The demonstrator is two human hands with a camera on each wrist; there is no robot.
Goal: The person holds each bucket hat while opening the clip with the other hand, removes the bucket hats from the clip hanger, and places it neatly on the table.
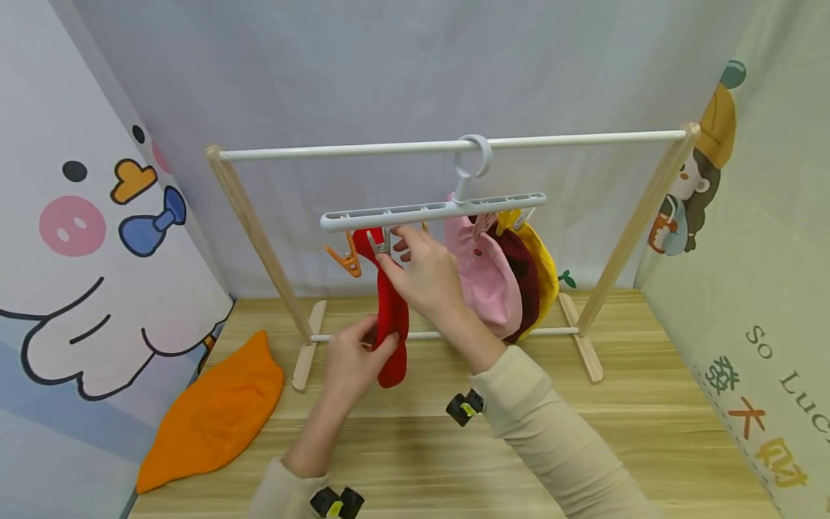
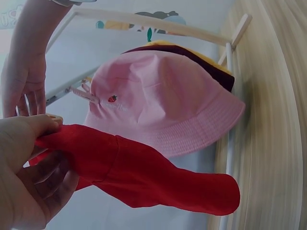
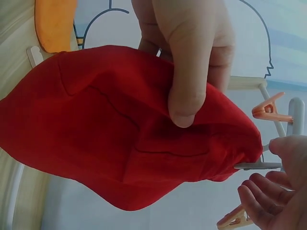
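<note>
My left hand (image 1: 353, 360) pinches a red bucket hat (image 1: 392, 310), thumb on the near face and fingers behind, as the right wrist view shows. The hat hangs folded, its top end in a grey clothespin (image 3: 259, 166) under the light grey clip hanger (image 1: 389, 216). Around that clothespin is my right hand (image 1: 428, 270), its thumb and loosely bent fingers apart on either side. An orange clothespin (image 1: 346, 258) dangles to the left with nothing in it. Pink (image 1: 486, 281), dark maroon (image 1: 519, 267) and yellow (image 1: 547, 267) bucket hats hang clipped at the hanger's right end.
The hanger hooks over the white top rail (image 1: 337, 149) of a wooden-legged drying rack (image 1: 246, 238). An orange bucket hat (image 1: 217, 418) lies on the wood-grain table (image 1: 519, 454) at the left. Printed cloth panels (image 1: 84, 324) stand at both sides.
</note>
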